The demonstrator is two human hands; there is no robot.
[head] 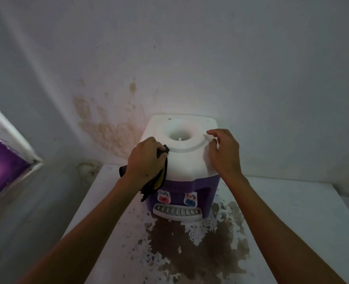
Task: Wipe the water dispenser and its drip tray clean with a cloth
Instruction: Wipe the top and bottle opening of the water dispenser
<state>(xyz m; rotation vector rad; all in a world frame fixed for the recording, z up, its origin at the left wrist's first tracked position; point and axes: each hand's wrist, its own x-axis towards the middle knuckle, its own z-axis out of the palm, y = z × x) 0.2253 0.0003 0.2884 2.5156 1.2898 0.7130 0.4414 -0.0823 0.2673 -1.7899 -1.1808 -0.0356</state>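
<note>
A small water dispenser [187, 160] with a white top and purple body stands on a white table against the wall. Its round bottle well is open and bare. My left hand [146, 158] grips a dark cloth with a yellow side [161, 177] and presses it on the top's left front corner. My right hand [224, 150] rests on the top's right side, fingers bent over the rim. Below the red and blue taps sits the grey slotted drip tray [177, 212].
The white table [282, 218] has a large brown patch of worn, flaking surface in front of the dispenser. The wall behind [108, 128] is stained brown. A purple panel in a window frame [1, 165] is at the left.
</note>
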